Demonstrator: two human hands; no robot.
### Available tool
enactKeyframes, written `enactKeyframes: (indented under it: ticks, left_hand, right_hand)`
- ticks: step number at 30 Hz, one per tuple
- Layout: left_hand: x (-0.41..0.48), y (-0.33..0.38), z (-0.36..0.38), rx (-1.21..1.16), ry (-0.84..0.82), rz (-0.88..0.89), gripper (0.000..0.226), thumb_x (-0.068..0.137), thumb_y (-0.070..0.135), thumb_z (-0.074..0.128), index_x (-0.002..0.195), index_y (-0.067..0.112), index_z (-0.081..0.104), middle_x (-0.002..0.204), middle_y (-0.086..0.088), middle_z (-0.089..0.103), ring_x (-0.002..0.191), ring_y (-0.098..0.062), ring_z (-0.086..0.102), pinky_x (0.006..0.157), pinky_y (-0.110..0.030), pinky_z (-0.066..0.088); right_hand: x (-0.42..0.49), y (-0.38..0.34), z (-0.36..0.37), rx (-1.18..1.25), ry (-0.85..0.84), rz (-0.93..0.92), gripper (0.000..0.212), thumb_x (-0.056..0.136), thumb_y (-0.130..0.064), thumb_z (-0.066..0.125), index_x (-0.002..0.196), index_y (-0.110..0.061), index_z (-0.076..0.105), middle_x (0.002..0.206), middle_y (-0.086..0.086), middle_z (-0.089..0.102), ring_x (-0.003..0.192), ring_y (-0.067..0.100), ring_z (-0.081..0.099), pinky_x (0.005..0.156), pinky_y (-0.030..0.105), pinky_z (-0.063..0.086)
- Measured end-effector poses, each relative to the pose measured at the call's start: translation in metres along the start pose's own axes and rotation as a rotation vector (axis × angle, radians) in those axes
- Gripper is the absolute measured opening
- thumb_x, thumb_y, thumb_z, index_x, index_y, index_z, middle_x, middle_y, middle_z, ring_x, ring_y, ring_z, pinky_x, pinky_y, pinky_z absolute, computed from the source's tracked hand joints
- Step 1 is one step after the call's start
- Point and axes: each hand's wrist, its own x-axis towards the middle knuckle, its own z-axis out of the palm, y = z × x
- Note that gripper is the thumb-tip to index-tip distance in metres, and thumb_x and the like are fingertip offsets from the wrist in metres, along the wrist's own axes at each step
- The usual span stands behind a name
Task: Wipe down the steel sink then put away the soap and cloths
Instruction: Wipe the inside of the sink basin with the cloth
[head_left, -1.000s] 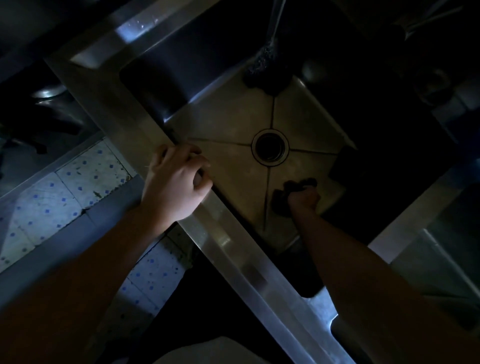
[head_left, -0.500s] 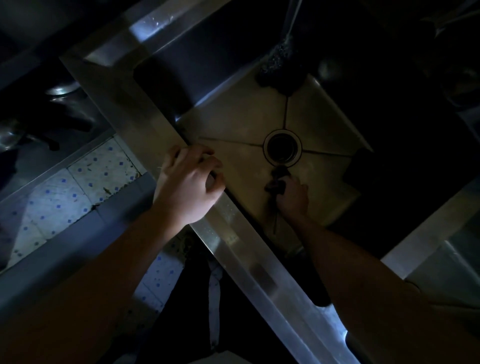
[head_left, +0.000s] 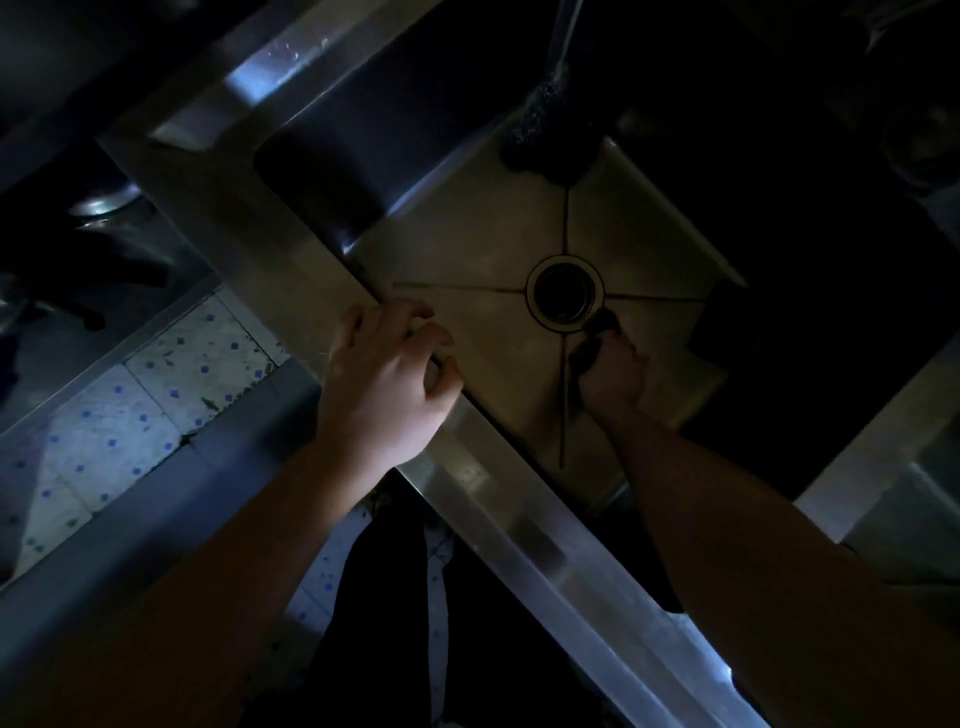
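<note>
The steel sink (head_left: 483, 234) is dimly lit, with a round drain (head_left: 564, 292) in the middle of its creased floor. My right hand (head_left: 613, 371) is down in the basin, closed on a dark cloth (head_left: 597, 332) that presses on the floor just below and right of the drain. My left hand (head_left: 387, 382) rests on the sink's near rim (head_left: 498, 499), its fingers curled over the edge and holding nothing. A dark scrubber or cloth (head_left: 545, 140) lies at the basin's far corner under a thin stream of water (head_left: 563, 31). Another dark flat object (head_left: 727, 322) leans against the right wall.
A blue-dotted tiled floor (head_left: 156, 395) shows at the left below the counter edge. Dim metal pots (head_left: 98, 208) sit in the shadow at upper left. A second steel surface (head_left: 914, 493) lies at the right. The far right is too dark to read.
My right hand has carried the cloth from the basin's lower right floor up and left to the drain's edge. The left hand has stayed on the rim.
</note>
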Motion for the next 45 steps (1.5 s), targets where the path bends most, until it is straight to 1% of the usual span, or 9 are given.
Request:
enactKeyframes:
  ticks: [3, 8, 13, 15, 20, 24, 29, 35, 45]
  left_hand:
    - [-0.001, 0.000, -0.001, -0.035, -0.022, -0.001, 0.019, 0.080, 0.025, 0.053, 0.084, 0.015, 0.068, 0.102, -0.008, 0.064, 0.092, -0.025, 0.059, 0.091, -0.040, 0.036]
    - [-0.001, -0.001, -0.004, -0.027, -0.125, 0.006, 0.028, 0.084, 0.033, 0.045, 0.092, 0.019, 0.068, 0.109, -0.005, 0.061, 0.098, -0.025, 0.058, 0.096, -0.042, 0.029]
    - [0.000, -0.001, -0.004, -0.013, -0.139, 0.016, 0.025, 0.082, 0.033, 0.045, 0.087, 0.020, 0.067, 0.111, -0.003, 0.060, 0.096, -0.024, 0.056, 0.095, -0.043, 0.032]
    - [0.001, -0.001, -0.003, -0.006, -0.145, 0.018, 0.025, 0.081, 0.033, 0.044, 0.085, 0.021, 0.066, 0.111, -0.002, 0.060, 0.096, -0.023, 0.055, 0.093, -0.042, 0.032]
    - [0.003, -0.002, -0.003, -0.017, -0.139, 0.033, 0.025, 0.079, 0.033, 0.045, 0.090, 0.023, 0.066, 0.112, -0.001, 0.060, 0.100, -0.025, 0.054, 0.089, -0.040, 0.031]
    - [0.004, -0.002, -0.005, -0.070, -0.157, 0.051, 0.026, 0.079, 0.039, 0.045, 0.093, 0.026, 0.062, 0.109, 0.002, 0.058, 0.100, -0.022, 0.055, 0.089, -0.040, 0.031]
    - [0.011, -0.002, -0.012, -0.216, -0.256, 0.024, 0.029, 0.081, 0.039, 0.052, 0.105, 0.028, 0.062, 0.120, 0.003, 0.057, 0.112, -0.017, 0.051, 0.095, -0.039, 0.030]
    - [0.025, -0.012, -0.039, -0.232, -0.435, 0.098, 0.030, 0.091, 0.031, 0.050, 0.116, 0.016, 0.057, 0.116, -0.008, 0.055, 0.109, -0.024, 0.051, 0.096, -0.039, 0.038]
    - [0.066, -0.034, -0.118, -0.191, -0.349, 0.149, 0.026, 0.094, 0.031, 0.047, 0.117, 0.022, 0.054, 0.125, -0.003, 0.046, 0.112, -0.021, 0.049, 0.091, -0.032, 0.041]
  right_hand:
    - [-0.016, -0.007, 0.013, -0.123, -0.097, -0.178, 0.042, 0.082, -0.008, 0.054, 0.123, -0.012, 0.050, 0.131, 0.012, 0.052, 0.118, 0.037, 0.048, 0.095, 0.038, 0.037]
    - [-0.056, -0.016, 0.016, -0.104, -0.232, -0.241, 0.019, 0.082, -0.007, 0.053, 0.100, -0.009, 0.059, 0.109, 0.015, 0.060, 0.100, 0.035, 0.057, 0.079, 0.035, 0.043]
    - [-0.053, -0.018, -0.022, -0.059, -0.471, -0.194, 0.024, 0.085, -0.010, 0.062, 0.107, -0.003, 0.065, 0.117, 0.019, 0.061, 0.105, 0.035, 0.058, 0.086, 0.038, 0.048]
    - [-0.055, -0.016, -0.036, -0.049, -0.444, -0.183, 0.024, 0.083, -0.011, 0.065, 0.106, -0.004, 0.067, 0.115, 0.016, 0.062, 0.104, 0.033, 0.059, 0.087, 0.039, 0.050]
    - [-0.074, -0.009, -0.068, 0.043, -0.400, -0.126, 0.011, 0.080, -0.006, 0.066, 0.081, -0.016, 0.066, 0.081, -0.002, 0.055, 0.075, 0.016, 0.057, 0.062, 0.024, 0.047]
    - [-0.096, -0.008, -0.091, 0.100, -0.288, -0.104, 0.031, 0.077, -0.013, 0.067, 0.106, -0.024, 0.066, 0.100, 0.003, 0.062, 0.087, 0.020, 0.062, 0.067, 0.025, 0.047]
    - [-0.124, -0.015, -0.114, 0.165, -0.162, -0.094, 0.033, 0.078, -0.013, 0.065, 0.105, -0.031, 0.066, 0.077, -0.011, 0.056, 0.061, 0.005, 0.057, 0.042, 0.017, 0.042]
    - [-0.151, -0.029, -0.141, 0.079, -0.081, -0.174, 0.041, 0.078, -0.013, 0.065, 0.116, -0.028, 0.064, 0.111, 0.003, 0.065, 0.089, 0.017, 0.062, 0.066, 0.023, 0.047]
    - [-0.172, -0.068, -0.198, 0.027, 0.053, -0.318, 0.040, 0.080, -0.016, 0.063, 0.116, -0.032, 0.064, 0.117, 0.001, 0.065, 0.104, 0.021, 0.063, 0.077, 0.027, 0.049]
